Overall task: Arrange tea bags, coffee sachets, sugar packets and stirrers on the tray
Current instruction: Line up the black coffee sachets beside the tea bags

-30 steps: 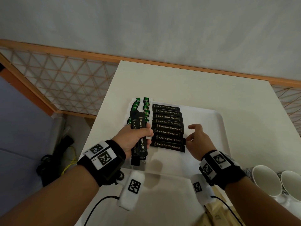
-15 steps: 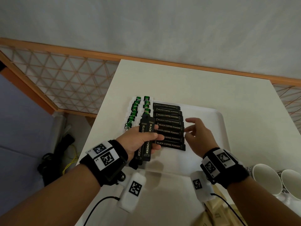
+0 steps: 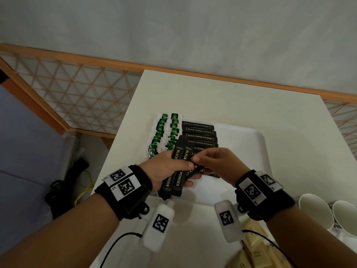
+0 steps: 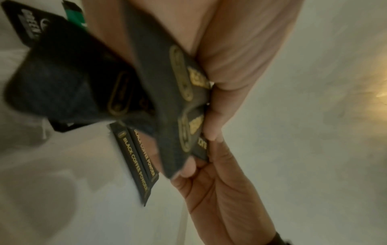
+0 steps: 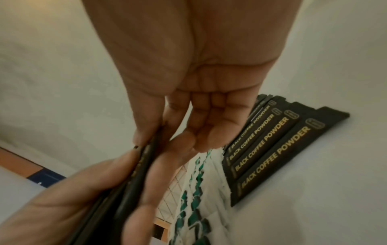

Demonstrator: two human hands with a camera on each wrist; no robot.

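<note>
My left hand (image 3: 170, 169) grips a bundle of black coffee sachets (image 3: 178, 171) above the near part of the white tray (image 3: 257, 151). My right hand (image 3: 214, 161) pinches the top of one sachet in that bundle (image 5: 146, 159), thumb against forefinger. A row of black coffee sachets (image 3: 200, 133) lies flat on the tray, overlapping like steps, partly hidden by both hands. Left of it lie two columns of green-and-white tea bags (image 3: 166, 132). In the left wrist view the held sachets (image 4: 167, 102) fan out from my palm, and the right fingers (image 4: 209, 175) meet them.
The tray sits on a white table (image 3: 222, 93) whose left edge drops to the floor. Two white cups (image 3: 316, 211) stand at the near right. Tan packets (image 3: 251, 242) lie near the front edge. A wooden lattice rail (image 3: 77, 93) runs behind the table.
My right hand moved left from beside the laid row and took hold of a sachet in the bundle. The left hand brought the bundle slightly right, toward the row.
</note>
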